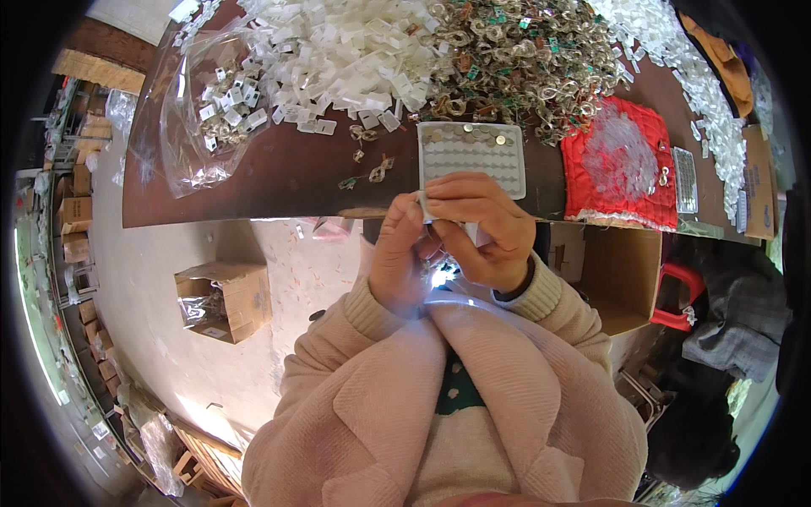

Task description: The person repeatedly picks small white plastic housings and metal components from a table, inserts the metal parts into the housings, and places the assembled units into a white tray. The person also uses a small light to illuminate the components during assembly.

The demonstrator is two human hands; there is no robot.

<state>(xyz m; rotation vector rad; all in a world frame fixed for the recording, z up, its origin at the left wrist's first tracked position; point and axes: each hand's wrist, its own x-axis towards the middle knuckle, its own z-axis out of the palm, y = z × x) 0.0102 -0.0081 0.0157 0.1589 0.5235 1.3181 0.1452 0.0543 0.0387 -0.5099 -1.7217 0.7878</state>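
White piece (424, 205), both hands' fingers (463, 188) pinching it

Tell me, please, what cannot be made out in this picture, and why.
All in the head view:
White piece: full shape, hidden by left hand and right hand.
Light: its source, lost in glare.
Discs: surface detail, too small.
Wire pile: far end, cut off by top edge.

Fisheye-bent edges, bright white glare (442, 276)

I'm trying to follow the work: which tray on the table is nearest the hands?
The white tray holding round discs, partly hidden by the right hand; the other tray lies right of the red cloth.
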